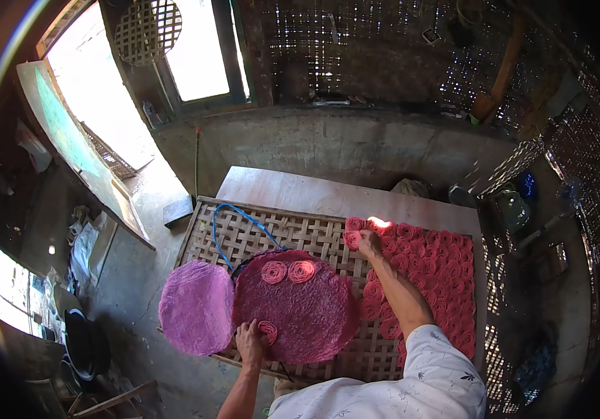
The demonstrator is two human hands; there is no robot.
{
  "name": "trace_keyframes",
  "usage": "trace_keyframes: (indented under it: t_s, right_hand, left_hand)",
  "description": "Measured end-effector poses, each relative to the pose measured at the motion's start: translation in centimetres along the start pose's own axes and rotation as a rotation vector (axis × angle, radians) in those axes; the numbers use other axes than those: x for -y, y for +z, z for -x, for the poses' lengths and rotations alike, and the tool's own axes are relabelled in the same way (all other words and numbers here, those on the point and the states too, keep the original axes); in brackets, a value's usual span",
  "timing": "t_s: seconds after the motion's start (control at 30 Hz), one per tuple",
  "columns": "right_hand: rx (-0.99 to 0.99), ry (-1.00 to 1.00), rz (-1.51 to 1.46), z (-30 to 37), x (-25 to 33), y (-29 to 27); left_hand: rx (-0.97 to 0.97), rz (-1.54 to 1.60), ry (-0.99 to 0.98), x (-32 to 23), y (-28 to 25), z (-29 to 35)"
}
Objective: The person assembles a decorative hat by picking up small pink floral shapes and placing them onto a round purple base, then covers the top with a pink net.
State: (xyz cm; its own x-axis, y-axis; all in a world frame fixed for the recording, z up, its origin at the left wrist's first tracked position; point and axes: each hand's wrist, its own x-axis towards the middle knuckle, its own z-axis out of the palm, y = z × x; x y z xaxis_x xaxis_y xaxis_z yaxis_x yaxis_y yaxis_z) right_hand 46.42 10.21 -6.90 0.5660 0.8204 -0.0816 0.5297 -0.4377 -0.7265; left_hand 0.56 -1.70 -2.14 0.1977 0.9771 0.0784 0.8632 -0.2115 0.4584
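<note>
At the far edge of a woven bamboo tray, my right hand has its fingers closed on a pink rosette of coiled strands. Many similar pink coils cover the tray's right side in close rows. My left hand is at the near left of a round dark-magenta pad, its fingers closed on the edge of another rosette. Two more rosettes lie side by side on the far part of that pad. Left of it, touching, is a round lilac-pink disc.
A blue cord loops over the tray's far left. Under the tray, a pale board juts out toward a low concrete wall. An open door stands at the left, with black basins on the floor nearer me.
</note>
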Motion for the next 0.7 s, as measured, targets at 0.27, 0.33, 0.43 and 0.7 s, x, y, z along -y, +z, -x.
trace_keyframes:
  t_s: [0.27, 0.33, 0.43, 0.7]
  right_hand:
    - [-0.356, -0.508, 0.221, 7.4, 6.2, -2.5]
    - [-0.230, -0.577, 0.159, 11.9, 7.1, -1.0]
    - [0.141, -0.820, -0.058, 19.8, 11.9, 1.1]
    - [0.421, -0.918, 0.014, 28.0, 14.2, 9.9]
  left_hand:
    - [0.158, -0.016, 0.080, 2.4, 0.4, -2.1]
    - [0.221, -0.012, 0.046, 2.1, 0.1, -2.5]
    - [0.313, -0.017, 0.033, 1.9, -0.8, -2.7]
    - [0.223, 0.125, 0.204, 1.8, -1.8, -2.2]
